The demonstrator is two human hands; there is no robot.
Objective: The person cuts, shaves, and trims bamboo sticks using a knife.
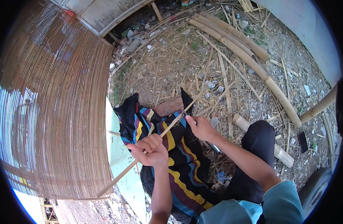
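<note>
My left hand [151, 149] is closed around a long, thin bamboo strip [121, 175], which slants from the lower left up to the upper right. Farther along the strip, my right hand [203, 128] grips a knife, its dark blade [183, 112] against the bamboo. Most of the knife's handle is hidden by the fingers; a shiny metallic end [215, 148] shows below my right forearm. A striped cloth [181, 160] in black, yellow, blue and purple lies over my lap, under both hands. Just beyond the cloth's edge sits a reddish-brown wood block [169, 106].
A hanging slatted bamboo blind [67, 123] fills the left side. Long bamboo poles [253, 69] lie at the upper right, with split strips and shavings over the dirt ground [160, 67]. A black phone-like slab [302, 142] and a tyre [317, 190] are at right.
</note>
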